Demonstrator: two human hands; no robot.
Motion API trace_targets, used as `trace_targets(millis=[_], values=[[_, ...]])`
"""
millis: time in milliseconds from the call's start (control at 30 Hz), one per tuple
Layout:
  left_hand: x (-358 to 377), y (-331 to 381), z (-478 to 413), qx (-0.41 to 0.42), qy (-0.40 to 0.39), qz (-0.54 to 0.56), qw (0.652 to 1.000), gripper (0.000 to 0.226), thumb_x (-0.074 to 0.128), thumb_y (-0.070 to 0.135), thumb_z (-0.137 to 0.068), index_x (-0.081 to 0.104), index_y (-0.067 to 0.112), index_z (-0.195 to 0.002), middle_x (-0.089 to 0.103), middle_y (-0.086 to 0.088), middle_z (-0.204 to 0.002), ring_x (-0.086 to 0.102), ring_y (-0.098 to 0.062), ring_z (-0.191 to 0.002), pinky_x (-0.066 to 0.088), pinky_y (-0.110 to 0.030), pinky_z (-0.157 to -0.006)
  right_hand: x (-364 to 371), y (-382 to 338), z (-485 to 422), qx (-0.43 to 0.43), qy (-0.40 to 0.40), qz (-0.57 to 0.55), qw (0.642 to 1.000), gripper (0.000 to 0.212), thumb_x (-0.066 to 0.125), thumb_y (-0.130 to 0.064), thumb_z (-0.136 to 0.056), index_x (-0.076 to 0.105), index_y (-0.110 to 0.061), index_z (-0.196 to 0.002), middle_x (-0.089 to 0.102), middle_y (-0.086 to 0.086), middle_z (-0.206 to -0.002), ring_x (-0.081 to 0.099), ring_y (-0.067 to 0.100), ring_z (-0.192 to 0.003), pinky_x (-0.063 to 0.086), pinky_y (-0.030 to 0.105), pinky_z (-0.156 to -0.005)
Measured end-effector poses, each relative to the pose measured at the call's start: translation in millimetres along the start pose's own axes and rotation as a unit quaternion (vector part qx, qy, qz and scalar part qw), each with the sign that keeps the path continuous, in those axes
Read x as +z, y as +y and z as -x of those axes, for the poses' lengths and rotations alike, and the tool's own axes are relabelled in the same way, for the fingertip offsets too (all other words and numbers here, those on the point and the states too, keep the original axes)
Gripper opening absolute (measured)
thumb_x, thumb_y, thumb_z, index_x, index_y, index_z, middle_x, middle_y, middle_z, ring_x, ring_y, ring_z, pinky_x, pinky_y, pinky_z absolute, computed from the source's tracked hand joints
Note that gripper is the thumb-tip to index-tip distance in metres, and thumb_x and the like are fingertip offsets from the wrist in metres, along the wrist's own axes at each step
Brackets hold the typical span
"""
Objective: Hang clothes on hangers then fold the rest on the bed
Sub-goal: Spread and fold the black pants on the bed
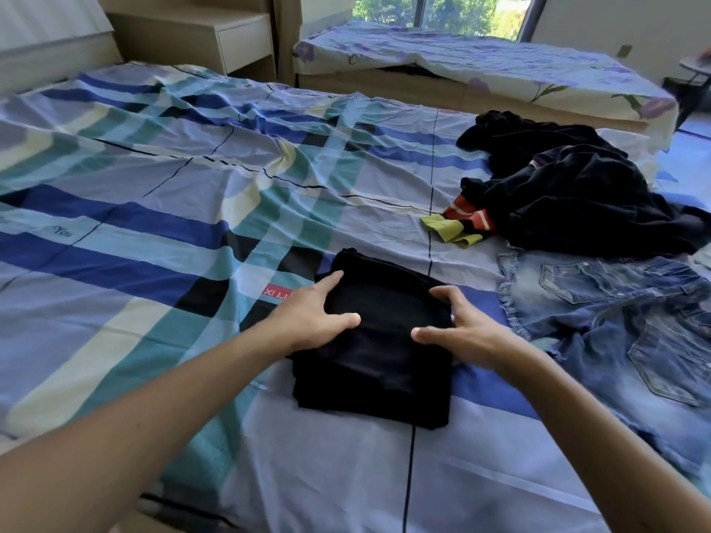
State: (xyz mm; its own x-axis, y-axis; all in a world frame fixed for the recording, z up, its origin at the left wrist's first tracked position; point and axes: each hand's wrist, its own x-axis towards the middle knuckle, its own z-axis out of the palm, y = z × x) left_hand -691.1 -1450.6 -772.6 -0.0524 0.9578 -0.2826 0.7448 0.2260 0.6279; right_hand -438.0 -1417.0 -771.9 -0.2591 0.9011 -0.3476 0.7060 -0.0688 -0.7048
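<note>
Black garment [384, 363] (folded) lies under spread left fingers [327, 283]; right fingers [448, 293] curl round its edge.

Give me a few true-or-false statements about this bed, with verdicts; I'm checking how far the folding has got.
1. Both the left hand and the right hand touch the folded black garment. True.
2. The denim shorts lie left of that garment. False: they lie to its right, spread flat and unfolded.
3. A dark heap of clothes lies beyond the denim shorts. True.
4. The left hand holds a hanger. False: it rests on the black garment, and no hanger is in view.
5. A yellow-green piece lies at the near-left edge of the heap. True.
</note>
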Motion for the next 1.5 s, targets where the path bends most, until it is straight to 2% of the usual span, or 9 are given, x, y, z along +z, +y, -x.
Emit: trace_targets(millis=[100, 233, 533, 700, 1000, 1200, 1300, 1400, 1500], values=[[-10, -8, 1, -0.034, -0.045, 0.202, 0.978, 0.086, 0.082, 0.030, -0.080, 0.036, 0.044, -0.151, 0.039, -0.008, -0.154, 0.044, -0.017, -0.139, 0.037, -0.031, -0.115, 8, -3, 18, -0.026, -0.058, -0.160, 0.985, 0.066, 0.079, -0.007, -0.082, 0.047, -0.035, -0.133, 0.066, 0.003, -0.111, 0.069, 0.002, -0.083, 0.052, 0.016, -0.073], [-16, -11, 3, -0.025, -0.112, 0.404, 0.908, 0.075, 0.079, 0.012, -0.082, 0.048, 0.037, -0.145, 0.054, -0.012, -0.144, 0.067, -0.016, -0.113, 0.054, -0.030, -0.098, 17, -4, 28, -0.058, -0.057, -0.270, 0.959, 0.058, 0.075, 0.006, -0.080, 0.063, -0.031, -0.123, 0.069, 0.014, -0.123, 0.071, 0.029, -0.103, 0.060, 0.036, -0.086], [-119, -52, 21, 0.046, -0.019, 0.420, 0.906, 0.064, 0.075, 0.003, -0.085, 0.051, 0.030, -0.138, 0.066, -0.013, -0.125, 0.070, -0.021, -0.093, 0.060, -0.031, -0.078, 62, -103, 7, -0.136, -0.086, -0.393, 0.905, 0.064, 0.067, 0.001, -0.071, 0.065, -0.026, -0.129, 0.075, 0.007, -0.114, 0.073, 0.026, -0.102, 0.061, 0.026, -0.074], [-187, -139, 52, 0.022, 0.088, 0.405, 0.910, 0.059, 0.068, -0.001, -0.089, 0.053, 0.026, -0.139, 0.064, -0.017, -0.131, 0.069, -0.024, -0.098, 0.060, -0.031, -0.082, 141, -179, -37, -0.184, -0.137, -0.322, 0.919, 0.069, 0.071, 0.017, -0.070, 0.067, -0.027, -0.124, 0.075, 0.007, -0.105, 0.072, 0.019, -0.088, 0.059, 0.026, -0.073], [-216, -267, 102, -0.005, 0.348, 0.457, 0.818, 0.063, 0.072, 0.003, -0.087, 0.052, 0.032, -0.139, 0.064, 0.001, -0.129, 0.066, -0.016, -0.115, 0.057, -0.036, -0.091, 240, -339, -130, -0.296, -0.120, -0.099, 0.942, 0.053, 0.061, 0.013, -0.079, 0.070, -0.032, -0.105, 0.067, 0.010, -0.113, 0.062, 0.025, -0.081, 0.052, 0.035, -0.068], [-187, -299, 98, -0.191, 0.337, 0.296, 0.873, 0.085, 0.085, 0.034, -0.077, 0.038, 0.033, -0.148, 0.052, -0.002, -0.144, 0.054, -0.021, -0.128, 0.048, -0.041, -0.105, 302, -344, -155, -0.302, -0.025, 0.126, 0.945, 0.043, 0.065, -0.023, -0.089, 0.060, -0.022, -0.132, 0.047, 0.014, -0.133, 0.054, 0.034, -0.118, 0.046, 0.034, -0.097], [-215, -300, 112, -0.307, 0.271, -0.095, 0.907, 0.062, 0.057, 0.071, -0.083, 0.053, 0.036, -0.134, 0.062, 0.000, -0.131, 0.060, -0.025, -0.118, 0.049, -0.036, -0.094, 325, -323, -139, -0.238, -0.022, 0.238, 0.941, 0.054, 0.056, -0.049, -0.094, 0.047, -0.022, -0.141, 0.040, 0.015, -0.144, 0.038, 0.035, -0.137, 0.031, 0.047, -0.115], [-258, -287, 104, -0.217, 0.371, -0.270, 0.861, 0.030, 0.047, 0.051, -0.097, 0.067, 0.033, -0.110, 0.061, -0.001, -0.110, 0.061, -0.028, -0.101, 0.045, -0.034, -0.075, 341, -327, -122, -0.286, 0.045, 0.227, 0.930, 0.068, 0.046, -0.054, -0.098, 0.032, -0.016, -0.152, 0.022, 0.016, -0.162, 0.013, 0.031, -0.153, 0.006, 0.051, -0.124], [-273, -288, 60, 0.016, 0.331, -0.229, 0.915, 0.037, 0.045, 0.028, -0.094, 0.070, 0.025, -0.121, 0.059, -0.002, -0.125, 0.054, -0.027, -0.119, 0.045, -0.041, -0.099, 360, -333, -111, -0.286, -0.009, 0.212, 0.934, 0.090, 0.038, -0.069, -0.094, 0.012, -0.015, -0.161, 0.004, 0.013, -0.168, -0.005, 0.026, -0.156, -0.005, 0.053, -0.124]])
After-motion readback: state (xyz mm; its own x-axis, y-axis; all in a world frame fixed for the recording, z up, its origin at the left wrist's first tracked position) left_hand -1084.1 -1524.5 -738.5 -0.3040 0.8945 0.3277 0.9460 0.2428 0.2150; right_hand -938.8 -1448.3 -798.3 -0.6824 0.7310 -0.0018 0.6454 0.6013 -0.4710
